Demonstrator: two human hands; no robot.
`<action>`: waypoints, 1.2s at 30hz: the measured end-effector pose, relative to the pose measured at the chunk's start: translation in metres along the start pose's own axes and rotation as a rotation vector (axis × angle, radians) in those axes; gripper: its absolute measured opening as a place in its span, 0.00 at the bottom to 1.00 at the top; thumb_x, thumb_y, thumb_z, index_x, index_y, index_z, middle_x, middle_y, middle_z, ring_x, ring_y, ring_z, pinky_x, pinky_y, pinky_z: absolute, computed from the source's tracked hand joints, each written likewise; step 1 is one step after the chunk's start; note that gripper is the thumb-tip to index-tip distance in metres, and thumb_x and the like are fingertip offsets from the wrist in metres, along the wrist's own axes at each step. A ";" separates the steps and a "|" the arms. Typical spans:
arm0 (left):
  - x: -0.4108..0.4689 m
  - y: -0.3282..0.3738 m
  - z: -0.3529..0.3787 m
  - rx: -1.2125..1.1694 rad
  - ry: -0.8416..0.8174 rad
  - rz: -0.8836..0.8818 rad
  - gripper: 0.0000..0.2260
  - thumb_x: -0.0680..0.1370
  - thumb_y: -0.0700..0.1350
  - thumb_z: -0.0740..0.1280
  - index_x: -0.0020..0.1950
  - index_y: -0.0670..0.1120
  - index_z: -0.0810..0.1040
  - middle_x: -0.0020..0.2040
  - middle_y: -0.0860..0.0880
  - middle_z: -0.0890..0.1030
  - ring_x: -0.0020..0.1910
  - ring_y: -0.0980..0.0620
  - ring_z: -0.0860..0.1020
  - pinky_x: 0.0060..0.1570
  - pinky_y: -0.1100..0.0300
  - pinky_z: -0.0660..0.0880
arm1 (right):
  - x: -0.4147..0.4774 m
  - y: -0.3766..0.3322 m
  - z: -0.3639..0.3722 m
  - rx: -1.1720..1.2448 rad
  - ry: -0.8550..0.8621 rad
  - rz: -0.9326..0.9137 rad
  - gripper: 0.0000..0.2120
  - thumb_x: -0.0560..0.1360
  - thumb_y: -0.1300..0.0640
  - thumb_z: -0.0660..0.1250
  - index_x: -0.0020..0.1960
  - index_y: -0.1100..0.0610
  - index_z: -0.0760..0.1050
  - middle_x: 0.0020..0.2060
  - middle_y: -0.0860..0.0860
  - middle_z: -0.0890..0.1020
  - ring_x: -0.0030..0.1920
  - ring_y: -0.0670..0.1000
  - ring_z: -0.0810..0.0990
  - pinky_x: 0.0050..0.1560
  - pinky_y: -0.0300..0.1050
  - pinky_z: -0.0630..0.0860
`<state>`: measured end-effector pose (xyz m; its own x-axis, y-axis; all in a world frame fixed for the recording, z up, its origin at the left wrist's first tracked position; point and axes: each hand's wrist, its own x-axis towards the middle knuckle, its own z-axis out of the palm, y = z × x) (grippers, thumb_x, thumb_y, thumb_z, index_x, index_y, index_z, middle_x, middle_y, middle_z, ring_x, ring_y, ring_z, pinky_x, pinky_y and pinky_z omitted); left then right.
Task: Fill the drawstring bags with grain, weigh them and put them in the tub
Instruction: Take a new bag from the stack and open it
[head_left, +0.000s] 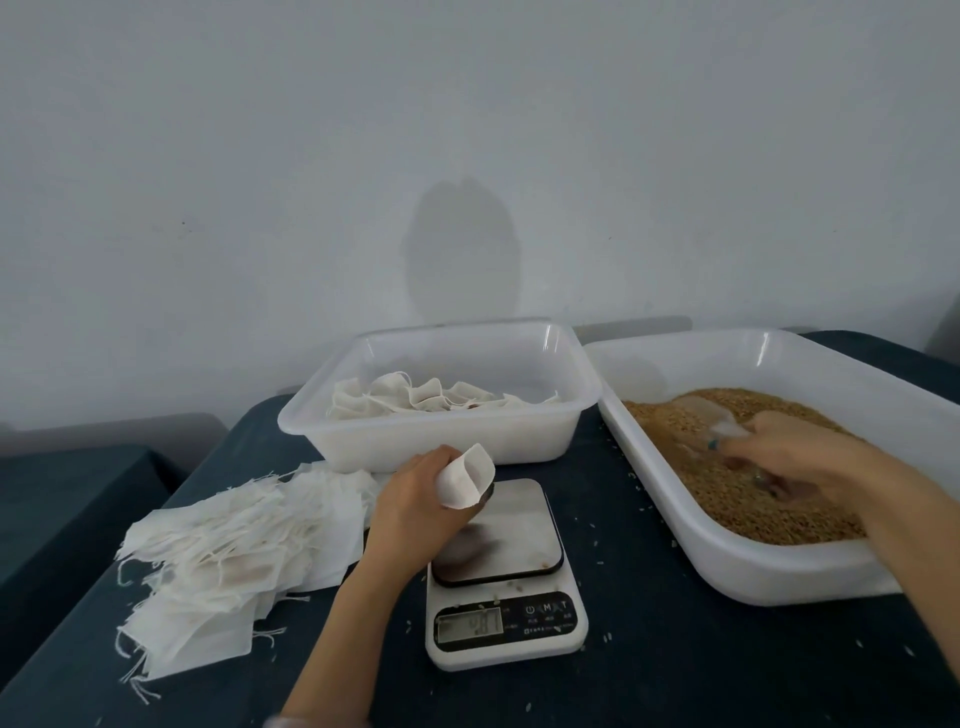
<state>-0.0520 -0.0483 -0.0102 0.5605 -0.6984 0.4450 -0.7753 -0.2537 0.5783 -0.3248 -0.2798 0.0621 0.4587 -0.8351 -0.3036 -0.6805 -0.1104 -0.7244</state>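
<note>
White bags (415, 397) already lie in the tub (426, 444), a pile (234, 551) waits unfilled, and our left hand (415, 501) pinches one bag (466, 480) above the scale (506, 525) while our right hand (795, 449) grips the scoop (709, 415) in the grain (727, 499).

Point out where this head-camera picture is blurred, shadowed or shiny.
Head view: motion smears the right hand and the clear plastic scoop it holds in the brown grain; the left hand, gripping a small white fabric bag, is sharper. Head view again: a soft oval shadow lies on the pale grey wall; glare streaks the rim of the white plastic tub holding bags.
</note>
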 end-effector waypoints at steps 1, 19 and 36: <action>0.000 0.001 -0.001 -0.033 -0.004 -0.016 0.11 0.71 0.55 0.74 0.43 0.57 0.72 0.39 0.57 0.78 0.41 0.57 0.75 0.36 0.65 0.67 | 0.000 0.001 -0.001 0.027 -0.001 0.000 0.12 0.79 0.54 0.67 0.51 0.65 0.75 0.25 0.52 0.75 0.22 0.48 0.70 0.23 0.40 0.67; -0.003 0.009 -0.006 -0.330 -0.078 -0.136 0.13 0.69 0.59 0.72 0.47 0.55 0.78 0.41 0.55 0.82 0.43 0.52 0.80 0.43 0.52 0.77 | -0.048 -0.014 0.000 -0.100 -0.082 -0.645 0.19 0.70 0.39 0.61 0.58 0.43 0.78 0.37 0.44 0.83 0.30 0.43 0.76 0.31 0.36 0.73; -0.001 0.004 -0.015 -0.268 -0.145 -0.160 0.14 0.69 0.57 0.74 0.50 0.55 0.79 0.45 0.55 0.83 0.46 0.57 0.80 0.50 0.49 0.80 | -0.035 -0.056 0.026 -0.239 -0.371 -0.761 0.12 0.75 0.43 0.66 0.58 0.36 0.79 0.56 0.35 0.82 0.58 0.36 0.78 0.63 0.44 0.73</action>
<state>-0.0507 -0.0383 0.0021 0.6066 -0.7569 0.2432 -0.5658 -0.1961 0.8009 -0.2876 -0.2307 0.0970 0.9644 -0.2643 -0.0028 -0.1967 -0.7106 -0.6756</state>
